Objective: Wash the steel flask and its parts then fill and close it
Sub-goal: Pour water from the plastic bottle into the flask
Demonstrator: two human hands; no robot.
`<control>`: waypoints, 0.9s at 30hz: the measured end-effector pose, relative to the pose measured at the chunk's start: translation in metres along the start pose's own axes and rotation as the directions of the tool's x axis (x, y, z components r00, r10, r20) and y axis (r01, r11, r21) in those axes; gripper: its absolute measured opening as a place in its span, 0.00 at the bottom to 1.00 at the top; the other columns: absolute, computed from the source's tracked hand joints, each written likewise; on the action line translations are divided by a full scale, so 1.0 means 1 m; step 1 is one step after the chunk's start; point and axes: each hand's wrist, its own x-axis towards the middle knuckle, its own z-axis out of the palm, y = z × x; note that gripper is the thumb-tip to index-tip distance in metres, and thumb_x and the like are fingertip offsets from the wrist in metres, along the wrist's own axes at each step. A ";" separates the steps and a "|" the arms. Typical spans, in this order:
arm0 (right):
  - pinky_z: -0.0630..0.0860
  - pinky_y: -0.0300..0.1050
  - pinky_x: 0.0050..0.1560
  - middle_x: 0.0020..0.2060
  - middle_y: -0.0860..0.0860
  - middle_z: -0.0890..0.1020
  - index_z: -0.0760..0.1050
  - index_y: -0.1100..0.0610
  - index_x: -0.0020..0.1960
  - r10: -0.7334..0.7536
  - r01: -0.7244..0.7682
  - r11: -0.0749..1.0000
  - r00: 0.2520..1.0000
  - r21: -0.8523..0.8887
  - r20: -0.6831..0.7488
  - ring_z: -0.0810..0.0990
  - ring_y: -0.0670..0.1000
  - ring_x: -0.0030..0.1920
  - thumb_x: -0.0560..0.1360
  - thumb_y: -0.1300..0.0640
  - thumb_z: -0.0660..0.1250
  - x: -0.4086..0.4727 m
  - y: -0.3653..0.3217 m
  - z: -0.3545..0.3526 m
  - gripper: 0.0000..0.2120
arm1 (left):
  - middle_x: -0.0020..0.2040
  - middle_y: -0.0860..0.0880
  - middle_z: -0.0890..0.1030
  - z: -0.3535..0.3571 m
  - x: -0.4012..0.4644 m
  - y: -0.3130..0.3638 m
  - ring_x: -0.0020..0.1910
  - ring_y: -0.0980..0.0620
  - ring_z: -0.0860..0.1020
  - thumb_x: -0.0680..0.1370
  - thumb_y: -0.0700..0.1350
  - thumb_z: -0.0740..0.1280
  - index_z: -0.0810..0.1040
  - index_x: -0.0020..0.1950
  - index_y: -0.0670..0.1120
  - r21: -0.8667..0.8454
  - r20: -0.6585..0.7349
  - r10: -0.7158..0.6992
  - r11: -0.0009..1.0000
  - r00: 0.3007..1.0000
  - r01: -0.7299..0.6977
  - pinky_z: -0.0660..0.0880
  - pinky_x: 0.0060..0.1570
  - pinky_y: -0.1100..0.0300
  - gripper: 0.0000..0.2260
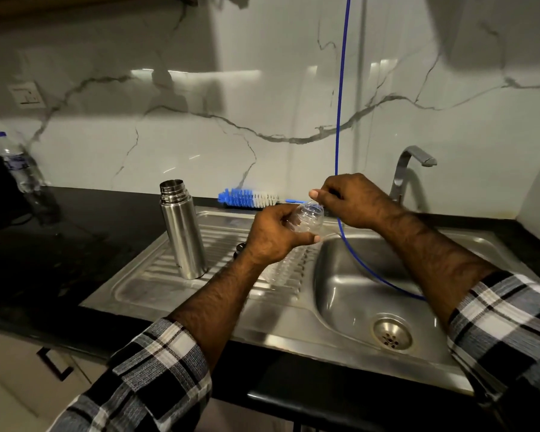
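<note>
The steel flask [183, 232] stands open on the sink drainboard [156, 275]. The left hand [275, 235] grips a clear plastic bottle [306, 218]; the right hand [346, 199] pinches the blue tube [340, 98] at its mouth (probably to fill it). A slip would likely spray water.

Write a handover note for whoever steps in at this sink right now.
Left hand: holds a clear plastic bottle, tilted, neck toward the right hand.
Right hand: pinching at the bottle's mouth; the thin blue tube passes by it into the sink basin.
Steel flask: upright on the drainboard, open, no cap on.
Bottle brush: lying behind the drainboard.
A dark small part sits behind the left wrist, possibly the cap.
Left: fill and close; washing status unclear.
</note>
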 end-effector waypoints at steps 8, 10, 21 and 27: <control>0.72 0.42 0.42 0.40 0.44 0.82 0.81 0.51 0.47 0.126 -0.063 0.925 0.981 0.374 -0.145 0.79 0.45 0.42 0.81 0.37 0.67 0.019 -0.028 0.048 0.17 | 0.53 0.54 0.83 -0.044 0.024 -0.015 0.48 0.60 0.83 0.67 0.47 0.86 0.74 0.63 0.50 -0.062 -0.349 -0.112 0.993 0.930 0.096 0.82 0.47 0.62 0.30; 0.75 0.42 0.43 0.41 0.45 0.83 0.83 0.53 0.50 0.112 -0.074 0.911 0.991 0.407 -0.071 0.80 0.44 0.42 0.80 0.41 0.71 0.028 -0.036 0.065 0.15 | 0.55 0.52 0.83 -0.053 0.038 -0.026 0.50 0.55 0.84 0.68 0.45 0.85 0.71 0.63 0.50 -0.076 -0.427 -0.142 0.990 0.893 0.121 0.84 0.52 0.54 0.31; 0.85 0.56 0.51 0.38 0.47 0.85 0.84 0.52 0.46 0.160 -0.133 0.823 0.987 0.552 -0.001 0.83 0.49 0.40 0.76 0.47 0.77 0.103 -0.022 0.128 0.08 | 0.61 0.49 0.76 -0.055 0.138 -0.099 0.60 0.45 0.80 0.70 0.48 0.83 0.74 0.68 0.56 -0.032 -0.665 -0.219 0.964 0.714 0.266 0.81 0.60 0.44 0.30; 0.85 0.56 0.52 0.38 0.46 0.84 0.84 0.51 0.45 0.180 -0.167 0.799 0.983 0.578 0.034 0.82 0.48 0.39 0.77 0.47 0.76 0.118 0.018 0.145 0.08 | 0.59 0.49 0.78 -0.046 0.173 -0.140 0.56 0.45 0.82 0.67 0.53 0.81 0.75 0.65 0.56 -0.061 -0.715 -0.304 0.924 0.629 0.378 0.83 0.56 0.47 0.28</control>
